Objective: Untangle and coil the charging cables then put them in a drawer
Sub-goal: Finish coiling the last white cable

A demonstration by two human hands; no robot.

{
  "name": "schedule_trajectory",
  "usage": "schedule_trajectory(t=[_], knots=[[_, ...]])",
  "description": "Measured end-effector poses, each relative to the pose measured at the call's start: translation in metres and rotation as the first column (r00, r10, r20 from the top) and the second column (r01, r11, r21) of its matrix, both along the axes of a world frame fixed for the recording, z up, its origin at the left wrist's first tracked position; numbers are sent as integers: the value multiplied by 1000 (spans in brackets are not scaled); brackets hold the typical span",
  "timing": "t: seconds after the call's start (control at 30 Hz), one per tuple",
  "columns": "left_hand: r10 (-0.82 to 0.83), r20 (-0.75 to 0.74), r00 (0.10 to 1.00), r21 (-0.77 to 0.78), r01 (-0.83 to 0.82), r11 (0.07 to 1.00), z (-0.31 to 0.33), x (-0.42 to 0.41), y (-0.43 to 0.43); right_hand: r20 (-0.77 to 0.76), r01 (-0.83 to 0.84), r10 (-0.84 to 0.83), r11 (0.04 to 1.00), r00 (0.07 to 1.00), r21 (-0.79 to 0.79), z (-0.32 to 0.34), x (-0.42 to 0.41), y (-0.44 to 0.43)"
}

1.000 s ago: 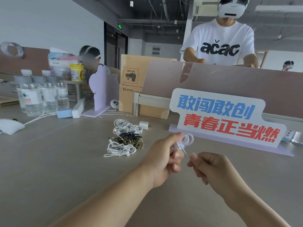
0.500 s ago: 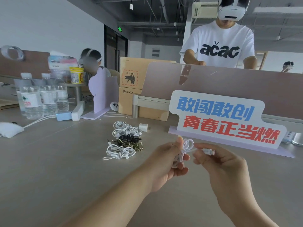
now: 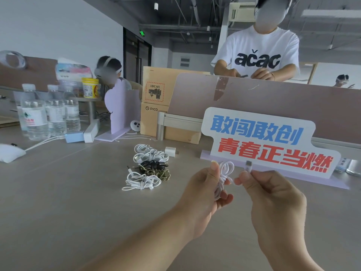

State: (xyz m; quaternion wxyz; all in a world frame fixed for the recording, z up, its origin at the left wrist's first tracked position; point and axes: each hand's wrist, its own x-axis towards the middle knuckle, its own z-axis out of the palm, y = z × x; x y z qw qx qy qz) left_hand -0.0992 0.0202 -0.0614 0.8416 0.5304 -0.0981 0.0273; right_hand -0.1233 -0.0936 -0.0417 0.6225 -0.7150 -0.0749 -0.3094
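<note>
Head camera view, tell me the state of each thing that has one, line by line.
White cable: coiled, one end loose, held off the table.
Left hand: grips the coil.
Right hand: pinches the cable's plug end.
Cable bundles: coiled, lying on the table.
Water bottles: upright, capped.

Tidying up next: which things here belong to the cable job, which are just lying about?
Job: white cable in left hand and right hand; coiled cables on table.
Lying about: water bottles, slogan sign, cardboard boxes, yellow tub.
</note>
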Motion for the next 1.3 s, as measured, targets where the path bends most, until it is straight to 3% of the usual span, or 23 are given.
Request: schedule_trajectory(t=[0.37,0.53,0.87,1.1,1.3], knots=[[138,230,963,290,-203,935,-8,0,-2,-166,46,-107,941,980,-335,-2,9,-1],[155,300,941,351,-260,900,-2,-6,-2,-76,130,-163,937,984,-325,-2,5,-1],[154,271,950,356,-248,901,-6,-2,0,-21,77,-96,899,995,-432,-8,6,1],[112,297,948,434,-238,869,-5,-5,-1,186,274,-205,800,961,-534,-13,13,-2],[109,243,964,417,-205,886,-3,-6,-1,184,244,-173,828,968,-505,-13,14,-3]])
